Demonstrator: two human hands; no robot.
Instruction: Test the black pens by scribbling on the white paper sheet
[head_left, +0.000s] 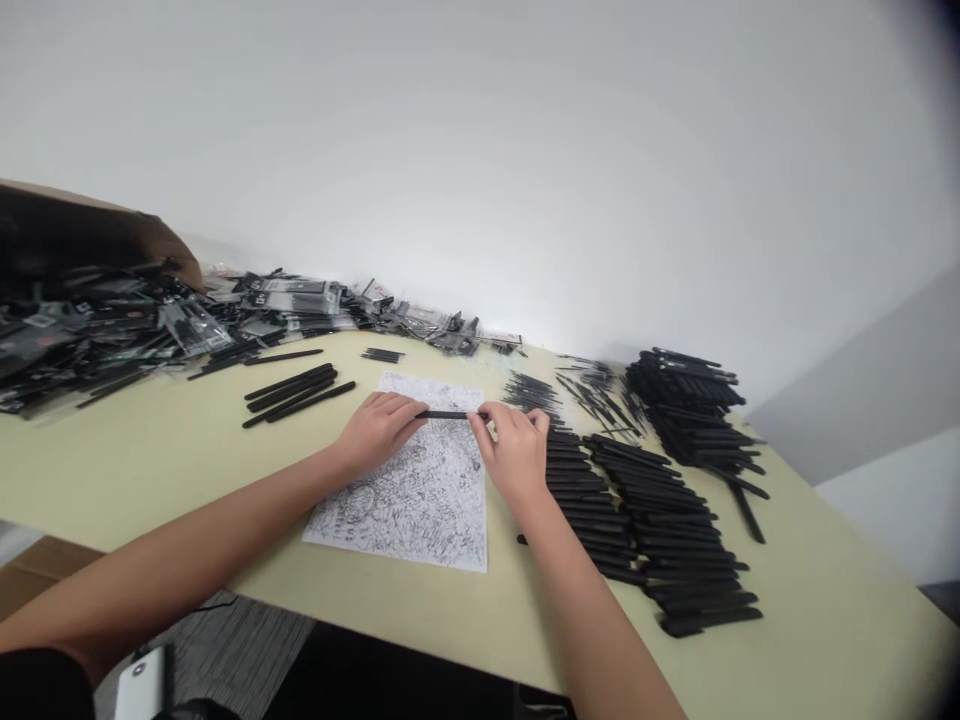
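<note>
Both my hands hold one black pen (450, 414) level above a sheet of paper covered in scribbles (420, 490). My left hand (379, 428) pinches the pen's left end, fingers closed. My right hand (516, 452) grips the right end with fingers closed around it. The pen hangs just above the paper's far edge.
The paper lies on a pale yellow table (150, 450). Rows of black pens (645, 520) lie right of my right hand, with a heap behind them (690, 400). Thin refills (536, 392) lie beyond the paper. Several pens (296, 392) and a pile of packets (150, 320) are at left.
</note>
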